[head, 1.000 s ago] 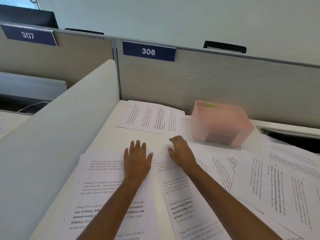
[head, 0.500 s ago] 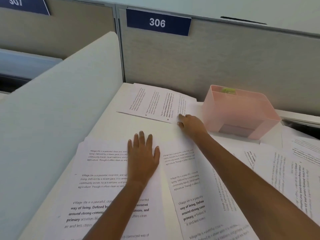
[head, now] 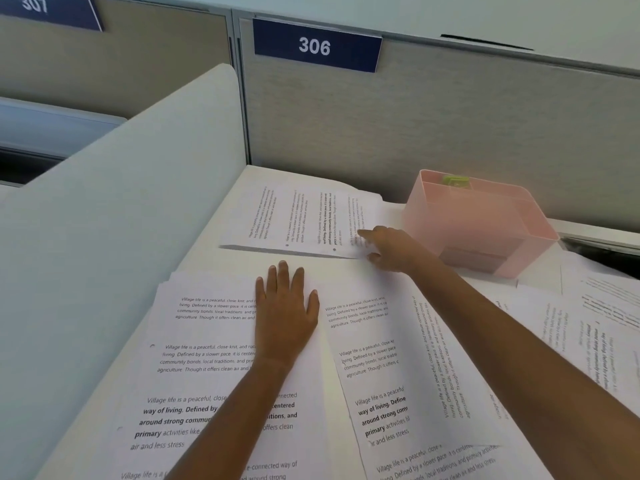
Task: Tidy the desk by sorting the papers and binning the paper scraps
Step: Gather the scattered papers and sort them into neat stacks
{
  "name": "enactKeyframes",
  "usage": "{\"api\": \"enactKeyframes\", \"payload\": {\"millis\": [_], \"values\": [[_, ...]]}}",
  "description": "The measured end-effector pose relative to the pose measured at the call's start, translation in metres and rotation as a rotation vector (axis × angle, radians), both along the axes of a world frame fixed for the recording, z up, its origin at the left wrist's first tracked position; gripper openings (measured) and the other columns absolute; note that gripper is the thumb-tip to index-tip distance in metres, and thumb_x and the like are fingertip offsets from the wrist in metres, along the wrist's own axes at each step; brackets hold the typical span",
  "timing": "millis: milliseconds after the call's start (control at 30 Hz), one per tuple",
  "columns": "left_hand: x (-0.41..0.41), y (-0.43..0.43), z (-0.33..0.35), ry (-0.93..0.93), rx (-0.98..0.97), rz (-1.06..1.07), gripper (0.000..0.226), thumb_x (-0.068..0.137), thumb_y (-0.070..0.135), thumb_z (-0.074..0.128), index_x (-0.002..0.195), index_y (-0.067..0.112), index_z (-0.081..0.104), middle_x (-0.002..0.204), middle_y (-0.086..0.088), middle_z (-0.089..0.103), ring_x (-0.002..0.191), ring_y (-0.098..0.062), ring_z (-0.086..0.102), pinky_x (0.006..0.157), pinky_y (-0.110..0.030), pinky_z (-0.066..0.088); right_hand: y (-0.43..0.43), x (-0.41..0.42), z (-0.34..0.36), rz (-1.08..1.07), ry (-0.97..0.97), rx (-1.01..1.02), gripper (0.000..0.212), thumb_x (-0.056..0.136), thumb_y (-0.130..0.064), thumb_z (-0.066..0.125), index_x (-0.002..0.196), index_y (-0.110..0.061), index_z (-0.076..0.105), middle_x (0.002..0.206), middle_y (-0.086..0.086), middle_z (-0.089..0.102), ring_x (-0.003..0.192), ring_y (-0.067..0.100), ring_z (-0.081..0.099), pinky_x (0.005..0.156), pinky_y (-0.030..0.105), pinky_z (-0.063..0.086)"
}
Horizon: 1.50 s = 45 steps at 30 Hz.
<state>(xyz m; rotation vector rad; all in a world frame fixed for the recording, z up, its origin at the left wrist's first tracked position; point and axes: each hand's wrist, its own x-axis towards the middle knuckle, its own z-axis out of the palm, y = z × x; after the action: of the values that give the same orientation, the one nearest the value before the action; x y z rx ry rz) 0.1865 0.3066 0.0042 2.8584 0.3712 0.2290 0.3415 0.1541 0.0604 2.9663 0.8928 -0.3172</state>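
Now, left hand [head: 287, 313]: I have it palm down, fingers straight and close together, pressing on the near pile and gripping nothing.
Near pile [head: 194, 362]: printed sheets, roughly squared, at the near left of the desk [head: 214, 263], text facing me.
Right hand [head: 388, 245]: reached forward to the far sheets; my forefinger lies on top of their near right corner, my thumb is tucked at the edge below, and I have that corner in a light pinch.
Far sheets [head: 298, 216]: printed pages turned sideways, against the back partition and just left of the pink organiser, apart from the near pile.
Middle sheets [head: 374, 362]: overlapping pages beside the near pile, partly under my right forearm.
Loose sheets [head: 609, 327]: scattered at angles on the right of the desk.
Pink organiser [head: 485, 233]: upright by the partition, something small and green [head: 456, 181] at its back rim.
Sign [head: 315, 46]: blue, reads 306, on the partition above.
White divider [head: 121, 237]: curved panel along the desk's left side.
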Motion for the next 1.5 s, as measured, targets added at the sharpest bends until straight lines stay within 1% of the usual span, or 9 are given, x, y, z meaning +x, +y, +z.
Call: {"api": "enactKeyframes", "payload": {"millis": [267,400,700,867,1033,1167,1233,1367,1500], "values": [[0.001,0.0,-0.002,-0.014,0.013,0.005,0.054,0.099,0.039,0.024,0.148,0.017,0.019,0.158,-0.01,0.011,0.146,-0.024,0.01,0.119,-0.04,0.003,0.01,-0.013,-0.017,0.005,-0.358,-0.013,0.056,0.09,0.001,0.038,0.141,-0.016,0.025,0.126,0.014,0.044,0.104,0.032,0.05,0.076,0.04,0.044],[0.001,0.0,-0.004,-0.027,0.009,0.009,0.053,0.099,0.038,0.025,0.147,0.016,0.022,0.157,-0.011,0.013,0.146,-0.024,0.011,0.119,-0.04,0.004,0.012,-0.027,-0.006,0.101,-0.58,0.147,0.058,0.069,0.009,0.065,0.124,-0.005,0.054,0.103,0.021,0.061,0.076,0.034,0.06,0.057,0.035,0.047],[0.003,0.002,0.0,-0.128,-0.056,-0.052,0.05,0.099,0.036,0.028,0.142,0.01,0.035,0.152,-0.014,0.03,0.145,-0.029,0.016,0.119,-0.04,0.008,-0.013,-0.097,0.04,0.191,-0.605,0.387,0.052,0.055,0.0,0.082,0.104,-0.004,0.067,0.087,0.019,0.068,0.061,0.027,0.062,0.049,0.03,0.053],[-0.013,-0.007,0.019,-0.479,-0.366,-0.3,0.081,0.09,0.064,0.0,0.141,0.012,0.035,0.149,-0.004,0.035,0.141,-0.018,0.026,0.117,-0.022,0.011,-0.036,-0.15,0.042,0.153,-0.554,0.42,0.056,0.052,-0.006,0.085,0.105,-0.008,0.067,0.087,0.014,0.067,0.059,0.022,0.06,0.045,0.025,0.05],[-0.036,-0.047,0.034,-0.475,-1.182,-0.183,0.091,0.063,0.092,0.027,0.13,0.03,0.037,0.124,0.009,0.056,0.106,-0.01,0.06,0.084,-0.012,0.05,-0.051,-0.188,0.024,0.079,-0.478,0.431,0.06,0.051,0.001,0.081,0.108,-0.012,0.067,0.088,0.009,0.066,0.059,0.015,0.059,0.041,0.014,0.041],[-0.05,-0.075,0.035,-0.33,-1.336,-0.059,0.043,0.09,0.037,0.056,0.128,0.024,0.039,0.12,-0.006,0.062,0.094,-0.014,0.067,0.067,-0.026,0.059,-0.054,-0.216,0.004,0.04,-0.373,0.504,0.066,0.047,-0.005,0.084,0.11,-0.016,0.063,0.09,0.003,0.067,0.06,0.012,0.062,0.046,0.008,0.045],[-0.059,-0.085,0.033,-0.325,-1.349,0.003,0.046,0.092,0.009,0.054,0.134,0.018,0.037,0.124,-0.004,0.059,0.098,-0.007,0.063,0.072,-0.019,0.057,-0.059,-0.232,-0.008,0.034,-0.305,0.549,0.062,0.055,-0.013,0.081,0.113,-0.02,0.06,0.095,-0.001,0.066,0.068,0.013,0.064,0.052,0.008,0.05],[-0.08,-0.099,0.031,-0.282,-1.352,-0.001,0.05,0.091,-0.005,0.049,0.131,0.023,0.038,0.12,0.006,0.057,0.107,-0.002,0.057,0.091,-0.022,0.047,-0.081,-0.257,-0.023,-0.107,-0.181,0.674,0.041,0.08,-0.036,0.061,0.12,-0.026,0.056,0.11,-0.007,0.057,0.094,0.005,0.055,0.077,0.015,0.049],[-0.091,-0.111,0.027,-0.148,-1.343,0.02,0.043,0.091,-0.007,0.046,0.127,0.015,0.038,0.116,-0.002,0.055,0.103,-0.014,0.055,0.093,-0.03,0.045,-0.117,-0.26,-0.022,-0.355,-0.164,0.758,0.033,0.088,-0.029,0.058,0.119,-0.019,0.056,0.12,-0.002,0.054,0.11,0.012,0.053,0.094,0.018,0.04]]}}
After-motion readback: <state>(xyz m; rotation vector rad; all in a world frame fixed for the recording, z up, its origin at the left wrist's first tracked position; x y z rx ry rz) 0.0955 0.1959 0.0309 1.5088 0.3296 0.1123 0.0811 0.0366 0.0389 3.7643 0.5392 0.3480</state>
